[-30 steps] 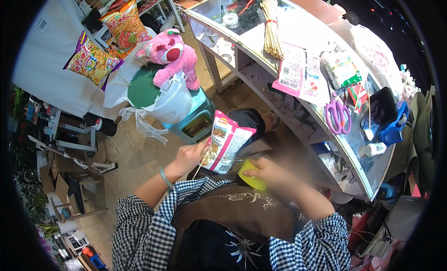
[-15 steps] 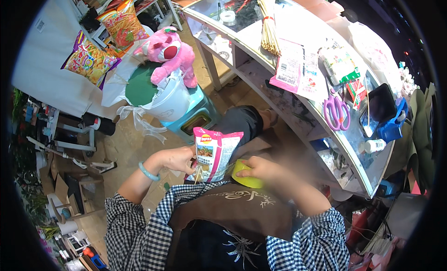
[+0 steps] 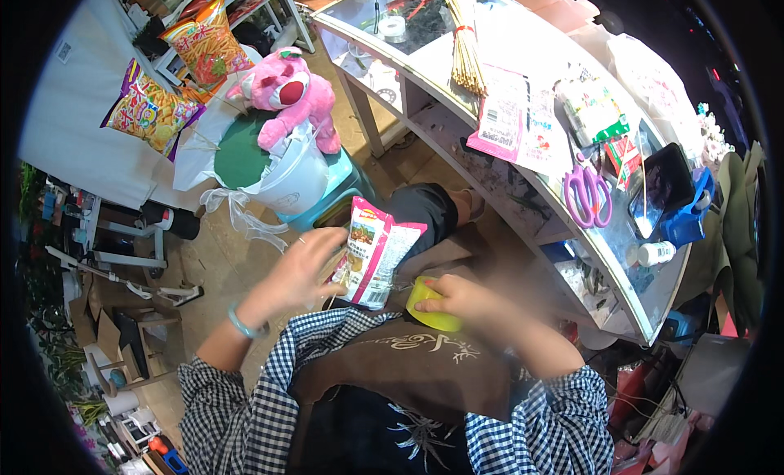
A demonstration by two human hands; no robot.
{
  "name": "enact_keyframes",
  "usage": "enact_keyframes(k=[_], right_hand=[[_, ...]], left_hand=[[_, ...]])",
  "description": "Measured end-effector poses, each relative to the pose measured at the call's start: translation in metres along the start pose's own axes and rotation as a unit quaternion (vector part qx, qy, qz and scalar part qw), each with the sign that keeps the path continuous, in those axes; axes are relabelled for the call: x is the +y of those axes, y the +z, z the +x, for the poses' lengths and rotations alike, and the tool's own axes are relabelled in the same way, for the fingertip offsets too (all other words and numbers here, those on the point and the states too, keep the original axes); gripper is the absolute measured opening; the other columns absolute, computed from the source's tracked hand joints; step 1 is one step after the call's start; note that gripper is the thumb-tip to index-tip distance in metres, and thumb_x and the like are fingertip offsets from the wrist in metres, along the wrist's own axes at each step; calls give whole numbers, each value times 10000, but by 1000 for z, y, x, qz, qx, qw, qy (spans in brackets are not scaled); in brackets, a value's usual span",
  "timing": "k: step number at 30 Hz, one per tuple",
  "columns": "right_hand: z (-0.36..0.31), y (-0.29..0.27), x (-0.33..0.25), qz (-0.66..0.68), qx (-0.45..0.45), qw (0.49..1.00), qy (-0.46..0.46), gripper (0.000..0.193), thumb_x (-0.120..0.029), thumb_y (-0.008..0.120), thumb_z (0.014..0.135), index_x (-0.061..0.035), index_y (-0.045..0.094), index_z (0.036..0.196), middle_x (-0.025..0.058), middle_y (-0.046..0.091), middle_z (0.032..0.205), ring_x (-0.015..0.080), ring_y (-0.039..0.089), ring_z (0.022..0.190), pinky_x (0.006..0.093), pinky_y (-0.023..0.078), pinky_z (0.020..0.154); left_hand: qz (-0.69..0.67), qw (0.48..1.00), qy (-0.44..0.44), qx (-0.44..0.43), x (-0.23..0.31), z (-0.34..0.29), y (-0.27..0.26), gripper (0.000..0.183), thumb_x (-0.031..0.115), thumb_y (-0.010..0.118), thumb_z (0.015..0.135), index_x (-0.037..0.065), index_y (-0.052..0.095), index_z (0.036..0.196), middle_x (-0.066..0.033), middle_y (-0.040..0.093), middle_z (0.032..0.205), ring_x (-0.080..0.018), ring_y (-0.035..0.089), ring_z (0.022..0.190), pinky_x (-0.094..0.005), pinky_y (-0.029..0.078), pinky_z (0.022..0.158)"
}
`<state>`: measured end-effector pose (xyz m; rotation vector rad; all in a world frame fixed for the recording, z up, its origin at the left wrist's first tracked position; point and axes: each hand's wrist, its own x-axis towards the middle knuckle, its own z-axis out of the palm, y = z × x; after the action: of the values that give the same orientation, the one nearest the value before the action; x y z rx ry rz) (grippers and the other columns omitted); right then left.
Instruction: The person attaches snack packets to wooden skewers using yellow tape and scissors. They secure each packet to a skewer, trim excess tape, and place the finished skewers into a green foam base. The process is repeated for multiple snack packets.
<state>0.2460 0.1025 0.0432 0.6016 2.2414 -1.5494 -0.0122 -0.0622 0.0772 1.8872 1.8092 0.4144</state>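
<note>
Using the white bucket point(image 3: 290, 193) as reference. Pink-and-white snack bag point(image 3: 373, 258) is standing slightly tilted outside it, toward the person and off to the right. Left hand point(image 3: 302, 267) is hovering just on the person's side of the bucket, fingers spreading apart beside the bag's left edge, gripping nothing I'm able to see; can't tell if it's touching the bag. Right hand point(image 3: 461, 299) is gripping a yellow roll point(image 3: 429, 312), likely tape, right of the bucket and nearer the person, beside the bag's lower right corner.

Progress as I'm reading it: orange snack bag point(image 3: 208, 50) and purple-edged snack bag point(image 3: 151, 111) are already standing up past the bucket's left side; pink plush bear point(image 3: 298, 95) is sitting in its top, far right, next to the green disc point(image 3: 241, 156). Those are looking done. Pink-and-white bag is looking mid-work: it's sitting apart from the bucket, and any strip on it isn't showing clearly. Stick bundle point(image 3: 467, 58) and purple scissors point(image 3: 588, 197) are lying right of the bucket on the counter point(image 3: 604, 271).
</note>
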Motion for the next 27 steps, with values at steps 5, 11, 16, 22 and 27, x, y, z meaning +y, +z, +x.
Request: enact_keyframes(k=[5, 11, 16, 22, 27], right_hand=[[-14, -22, -25, 79, -67, 993, -49, 479, -411, 599, 869, 66, 644, 874, 206, 624, 695, 248, 609, 634, 371, 471, 627], [-14, -32, -51, 177, -92, 977, -81, 439, -383, 600, 887, 53, 652, 869, 126, 625, 692, 184, 586, 641, 327, 462, 618], [3, -43, -69, 175, -71, 966, -174, 414, -356, 600, 900, 57, 620, 917, 127, 622, 758, 172, 584, 697, 321, 468, 650], [7, -103, -82, -164, 253, 915, -268, 190, -202, 586, 834, -17, 626, 847, 207, 630, 825, 374, 617, 817, 440, 500, 705], [28, -187, -75, -287, 572, 762, -98, 193, -201, 603, 850, -9, 621, 857, 189, 623, 789, 346, 622, 757, 421, 480, 691]], left_hand=[[24, 985, 165, 40, 67, 22, 62, 932, 233, 756, 706, -26, 230, 1430, -229, 344, 1420, -352, 346, 1334, -476, 286, 1087], [-132, 944, 161, 257, 72, 44, 80, 778, 135, 703, 735, -30, 320, 1391, -181, 579, 1167, -338, 568, 1075, -450, 375, 998], [-179, 931, 84, 308, 52, 54, 65, 529, 132, 724, 723, -1, 525, 1195, -152, 621, 1035, -292, 611, 952, -377, 459, 869], [-399, 850, -24, 344, 51, 57, 68, 429, 130, 730, 782, 23, 522, 1142, -96, 623, 1056, -171, 596, 975, -290, 459, 868], [-404, 828, -13, 388, 37, 62, 61, 427, 334, 612, 895, -11, 501, 1121, -104, 633, 1021, -176, 619, 942, -288, 486, 843]])
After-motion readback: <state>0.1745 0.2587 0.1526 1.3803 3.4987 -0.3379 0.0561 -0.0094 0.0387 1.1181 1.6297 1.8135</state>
